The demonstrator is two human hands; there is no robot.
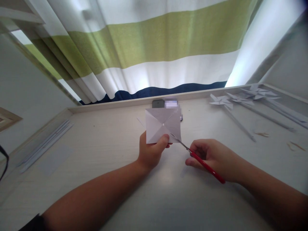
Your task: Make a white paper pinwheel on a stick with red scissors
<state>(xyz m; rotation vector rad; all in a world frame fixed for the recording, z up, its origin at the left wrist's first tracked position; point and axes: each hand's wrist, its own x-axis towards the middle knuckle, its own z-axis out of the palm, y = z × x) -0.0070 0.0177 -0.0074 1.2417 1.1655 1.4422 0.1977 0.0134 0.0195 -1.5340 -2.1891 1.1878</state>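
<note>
A square of white paper (155, 120) with diagonal creases and a small mark or hole at its centre is held up in front of me. My left hand (152, 150) grips its lower edge, thumb on the near face and fingers behind. In my right hand (211, 155) is a pair of scissors (204, 165) with red handles. Their metal blades lie at the paper's lower right part, along the diagonal towards the centre. Whether the blades are parted there is too small to tell.
Several paper pinwheels (222, 102) on rolled paper sticks lie at the back right, with thin brown sticks (261, 134) nearby. Paper strips (45, 144) and a pale sheet (55, 158) lie at left. A dark device (158, 104) stands behind the paper, before a striped curtain (168, 38).
</note>
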